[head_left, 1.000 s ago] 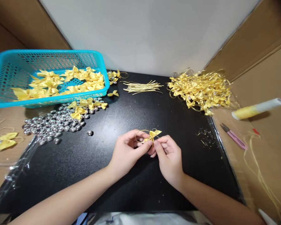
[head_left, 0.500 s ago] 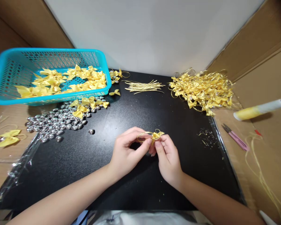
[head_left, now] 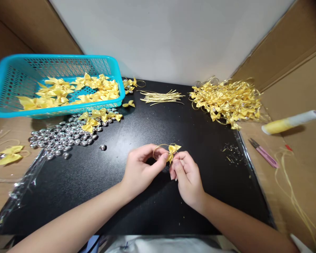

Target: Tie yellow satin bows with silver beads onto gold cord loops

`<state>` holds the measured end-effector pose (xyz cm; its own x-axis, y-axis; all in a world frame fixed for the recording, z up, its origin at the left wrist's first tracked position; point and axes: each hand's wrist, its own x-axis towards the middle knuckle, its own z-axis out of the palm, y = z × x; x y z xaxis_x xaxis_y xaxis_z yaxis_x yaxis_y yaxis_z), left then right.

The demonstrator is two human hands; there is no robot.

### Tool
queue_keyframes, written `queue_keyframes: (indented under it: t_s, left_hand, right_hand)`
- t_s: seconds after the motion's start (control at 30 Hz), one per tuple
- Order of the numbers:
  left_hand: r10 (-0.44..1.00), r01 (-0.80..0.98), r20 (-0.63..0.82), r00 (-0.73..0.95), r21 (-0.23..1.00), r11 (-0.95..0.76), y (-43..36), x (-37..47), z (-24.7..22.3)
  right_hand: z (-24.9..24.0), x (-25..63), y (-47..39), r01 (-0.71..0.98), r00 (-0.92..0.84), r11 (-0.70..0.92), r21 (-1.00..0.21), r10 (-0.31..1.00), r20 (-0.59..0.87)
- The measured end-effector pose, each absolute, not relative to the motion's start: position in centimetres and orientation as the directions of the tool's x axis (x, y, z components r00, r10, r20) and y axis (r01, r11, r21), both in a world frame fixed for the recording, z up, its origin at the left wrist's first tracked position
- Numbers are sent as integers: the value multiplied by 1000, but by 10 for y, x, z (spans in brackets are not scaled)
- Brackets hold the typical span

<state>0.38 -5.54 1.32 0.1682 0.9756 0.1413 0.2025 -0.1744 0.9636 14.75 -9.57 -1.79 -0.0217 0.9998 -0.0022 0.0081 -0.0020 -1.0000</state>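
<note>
Between my hands, above the black tabletop, is a yellow ribbon bow with a thin gold cord loop attached. My left hand pinches the bow and its loop between thumb and fingers; the loop stands out over the left fingertips. Just right of and below the bow, my right hand is closed with thumb pressed to the fingers. Whatever lies in that right pinch, perhaps a cord end, is too small to make out.
A turquoise basket of yellow bows stands at left, with silver beads before it. Gold cord pieces lie at the back. A pile of finished-looking bows, pink-handled snips and a yellow-white tube are at right.
The bow has turned and tilted in my left fingers, showing more of its face. My right fingertips have moved off the bow, slightly down, and are pinched together.
</note>
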Motion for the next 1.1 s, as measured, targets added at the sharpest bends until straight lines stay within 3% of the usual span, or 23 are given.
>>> queue_keyframes:
  t_s: [0.27, 1.1]
  left_hand:
    - [909, 363, 359, 211, 835, -414, -54, 1, 8]
    - [831, 402, 477, 286, 728, -555, -52, -2, 6]
  right_hand:
    - [-17, 147, -97, 25, -18, 10, -1000, 1000, 9]
    - [-16, 147, -96, -38, -59, -39, -999, 998, -36]
